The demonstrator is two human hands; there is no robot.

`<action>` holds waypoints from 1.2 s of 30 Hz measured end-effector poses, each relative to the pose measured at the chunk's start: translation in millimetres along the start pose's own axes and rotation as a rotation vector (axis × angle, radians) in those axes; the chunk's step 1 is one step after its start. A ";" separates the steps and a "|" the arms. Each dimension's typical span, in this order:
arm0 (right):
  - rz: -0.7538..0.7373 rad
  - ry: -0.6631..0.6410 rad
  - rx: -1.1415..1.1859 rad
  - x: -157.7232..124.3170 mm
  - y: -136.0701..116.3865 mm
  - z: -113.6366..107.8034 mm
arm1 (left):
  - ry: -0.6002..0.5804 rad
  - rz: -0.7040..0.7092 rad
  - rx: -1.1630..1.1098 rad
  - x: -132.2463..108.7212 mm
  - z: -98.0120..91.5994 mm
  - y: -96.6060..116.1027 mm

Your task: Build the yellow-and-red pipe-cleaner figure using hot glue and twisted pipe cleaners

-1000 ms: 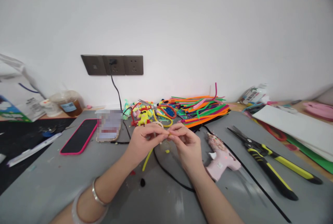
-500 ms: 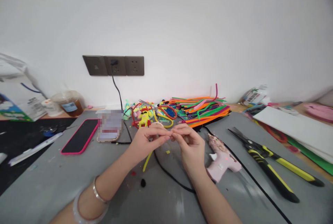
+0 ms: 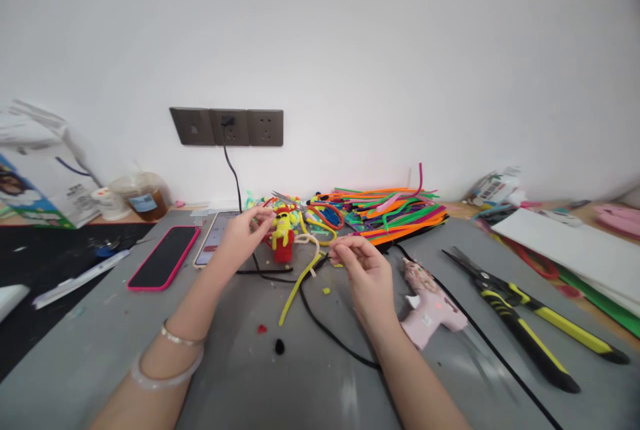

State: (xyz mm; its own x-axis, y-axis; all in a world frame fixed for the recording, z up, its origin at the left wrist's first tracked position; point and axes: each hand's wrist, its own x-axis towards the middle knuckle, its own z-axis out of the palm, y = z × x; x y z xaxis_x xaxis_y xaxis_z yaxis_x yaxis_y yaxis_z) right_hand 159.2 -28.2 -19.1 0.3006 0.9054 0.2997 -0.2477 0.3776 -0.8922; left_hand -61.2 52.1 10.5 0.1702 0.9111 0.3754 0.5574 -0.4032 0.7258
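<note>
My left hand [image 3: 243, 240] is beside a small yellow figure [image 3: 283, 225] with a red lower part, its fingers curled and slightly apart with nothing visible between them. My right hand [image 3: 367, 277] is closed in a pinch over the middle of the grey table mat; what its fingertips hold, if anything, is too small to make out. Between the hands lie a yellow pipe cleaner [image 3: 294, 293] and a pale curled strip [image 3: 315, 248]. A pink glue gun [image 3: 431, 310] rests to the right of my right hand.
Many coloured pipe cleaners [image 3: 395, 213] are piled near the wall. Large black-and-yellow shears [image 3: 525, 317] lie at right, beside white sheets [image 3: 570, 250]. A pink-cased phone [image 3: 164, 259], another phone [image 3: 213, 237] and a drink cup [image 3: 145, 202] are at left. Black cables cross the mat.
My hands have parted. The left one has moved up and left to the yellow figure, while the right one has stayed nearly in place. The view has shifted slightly.
</note>
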 end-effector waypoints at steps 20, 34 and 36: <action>0.060 -0.420 -1.013 -4.7 -18.3 -36.5 | -0.152 -0.372 -0.236 0.1 24.3 -9.7; -0.081 -0.129 -1.067 -33.5 -62.0 -71.3 | -0.166 -0.575 -0.520 -3.4 26.7 -2.7; 0.074 -0.075 -1.067 -42.2 -68.2 -88.5 | -0.163 -0.587 -0.597 -4.0 24.5 0.3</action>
State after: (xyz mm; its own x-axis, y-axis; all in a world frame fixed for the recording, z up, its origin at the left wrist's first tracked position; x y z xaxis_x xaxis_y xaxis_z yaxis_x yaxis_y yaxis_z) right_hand 244.9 -109.3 -0.8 0.2515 0.9425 0.2200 0.6806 -0.0106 -0.7326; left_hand -41.8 50.5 -4.9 0.1285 0.9690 -0.2109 0.0780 0.2022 0.9762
